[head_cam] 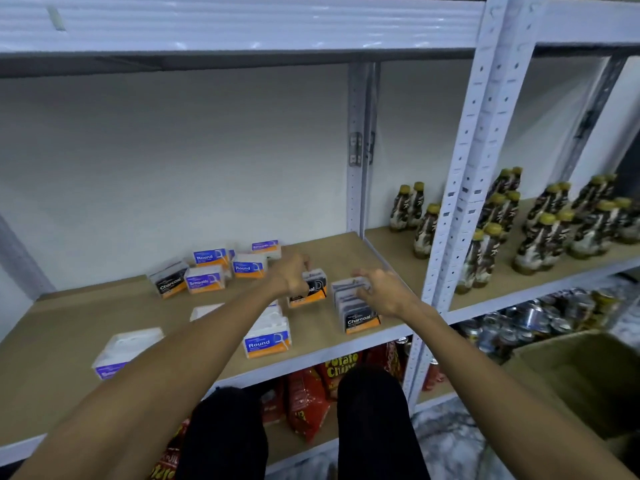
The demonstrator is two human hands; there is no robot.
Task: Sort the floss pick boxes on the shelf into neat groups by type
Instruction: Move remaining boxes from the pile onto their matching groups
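Note:
Floss pick boxes lie scattered on a brown shelf board (69, 317). My left hand (289, 273) grips a black Charcoal box (311, 289) from above, mid-shelf. My right hand (382, 289) rests on the back of a row of Charcoal boxes (356, 311) near the front right edge. A blue Round box (266, 337) stands at the front with white boxes stacked behind it. At the back sit another Charcoal box (169, 281), a Smooth box (204, 279), two Round boxes (247, 265) and a further Smooth box (266, 248). A Smooth box (121, 351) lies flat at front left.
A white upright post (474, 168) borders the shelf on the right. Beyond it stand several dark bottles with yellow caps (540, 230). Red chip bags (311, 400) and cans (526, 320) fill the shelf below. A cardboard box (581, 379) sits on the floor at right.

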